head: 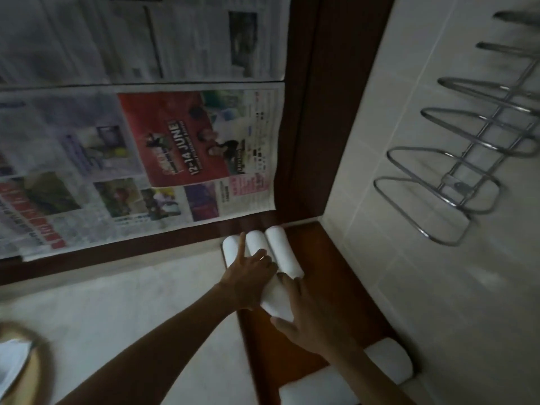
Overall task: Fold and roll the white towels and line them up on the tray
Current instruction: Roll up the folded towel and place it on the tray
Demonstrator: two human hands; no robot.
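A dark wooden tray [324, 252] runs along the tiled wall. Three rolled white towels lie side by side at its far end: left roll [229, 248], middle roll [254, 239], right roll [281, 247]. A fourth rolled towel [276, 302] lies just in front of them, between my hands. My left hand [249, 273] rests on its left side, index finger stretched over the far rolls. My right hand [306, 314] lies along its right side with fingers straight and the thumb at its near end. Two more rolled towels [391, 361] [315, 387] sit at the tray's near end.
Newspaper sheets [175, 147] cover a dark-framed window behind the pale counter [146, 302]. A chrome wire rack [455, 171] sticks out from the tiled wall on the right. A round wooden-rimmed object [26, 369] sits at the lower left.
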